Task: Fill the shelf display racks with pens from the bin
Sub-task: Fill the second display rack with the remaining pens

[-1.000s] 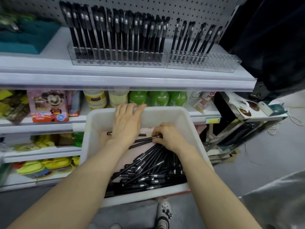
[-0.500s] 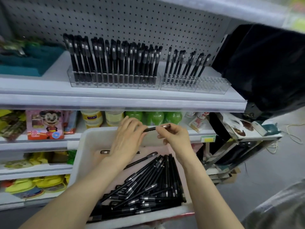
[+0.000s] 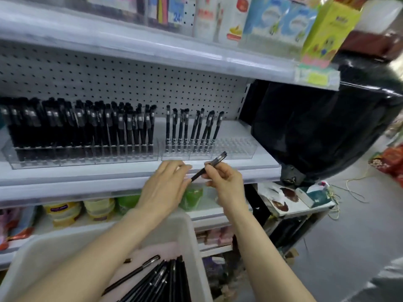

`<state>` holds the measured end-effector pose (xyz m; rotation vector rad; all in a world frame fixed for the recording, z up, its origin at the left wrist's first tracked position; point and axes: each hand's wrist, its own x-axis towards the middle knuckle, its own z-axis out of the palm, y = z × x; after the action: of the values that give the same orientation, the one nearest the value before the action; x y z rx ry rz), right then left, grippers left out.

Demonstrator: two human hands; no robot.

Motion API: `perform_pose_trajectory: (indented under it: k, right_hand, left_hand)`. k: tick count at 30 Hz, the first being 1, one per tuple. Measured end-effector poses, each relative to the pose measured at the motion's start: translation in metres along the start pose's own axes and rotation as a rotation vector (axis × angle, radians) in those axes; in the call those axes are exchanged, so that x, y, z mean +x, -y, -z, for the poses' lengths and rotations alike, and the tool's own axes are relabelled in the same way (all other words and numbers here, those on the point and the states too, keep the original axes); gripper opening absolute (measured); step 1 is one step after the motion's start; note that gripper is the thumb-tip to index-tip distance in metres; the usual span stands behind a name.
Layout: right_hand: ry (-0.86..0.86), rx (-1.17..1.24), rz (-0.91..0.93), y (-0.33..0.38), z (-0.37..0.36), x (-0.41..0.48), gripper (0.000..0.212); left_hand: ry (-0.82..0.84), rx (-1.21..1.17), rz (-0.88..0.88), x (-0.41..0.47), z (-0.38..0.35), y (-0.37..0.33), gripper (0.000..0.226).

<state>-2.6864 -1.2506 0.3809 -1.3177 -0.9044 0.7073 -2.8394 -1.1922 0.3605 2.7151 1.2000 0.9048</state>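
Note:
My right hand [image 3: 225, 180] pinches a black pen [image 3: 214, 163], tilted with its cap up and to the right, just in front of the shelf edge. My left hand [image 3: 166, 186] has its fingers extended, and their tips touch the pen's lower end. On the shelf stand two clear display racks: the left rack [image 3: 82, 155] is packed with black pens, the right rack [image 3: 207, 150] holds several pens on its left side and has bare slots on its right. The white bin [image 3: 192, 240] sits below my arms with loose black pens [image 3: 157, 280] inside.
A black bag or cloth [image 3: 316, 131] hangs right of the shelf. Cartons and boxes [image 3: 281, 20] stand on the shelf above. Jars and green packs [image 3: 192, 198] fill the shelf below. A low side stand with small boxes [image 3: 294, 198] stands at the right.
Both hands rose from the bin to the shelf edge. My right hand carried one pen up and turned it from level to tilted, cap up. The camera tipped upward.

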Motion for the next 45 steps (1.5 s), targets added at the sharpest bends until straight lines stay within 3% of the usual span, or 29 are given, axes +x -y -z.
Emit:
perform_pose_trajectory:
  k: [10,15,20,33,38,41,45]
  right_hand:
    - [-0.249,-0.354,0.339,0.052,0.047,0.117,0.013]
    - [-0.204,-0.500,0.342,0.042,0.037,0.153,0.015]
    - [-0.046,-0.652,0.356,0.014,0.028,0.170,0.017]
    - [-0.023,-0.748,0.283,0.015,0.027,0.161,0.021]
    - [-0.109,-0.842,0.265,0.015,0.024,0.134,0.037]
    - [-0.198,-0.839,0.333,0.011,0.017,0.105,0.034]
    - [-0.192,-0.766,0.364,0.003,-0.004,0.051,0.023]
  left_hand:
    - [-0.011,0.271,-0.017,0.073,-0.023,-0.003,0.050]
    - [-0.073,0.326,-0.034,0.070,-0.033,-0.001,0.054]
    - [-0.089,0.334,-0.031,0.071,-0.037,-0.002,0.054]
    - [-0.087,0.277,-0.077,0.068,-0.035,0.003,0.056]
    - [-0.093,0.180,-0.044,0.035,-0.020,0.009,0.057]
    - [-0.123,0.134,-0.048,0.010,-0.006,0.016,0.052]
    - [-0.121,0.077,0.013,-0.028,0.007,0.038,0.041]
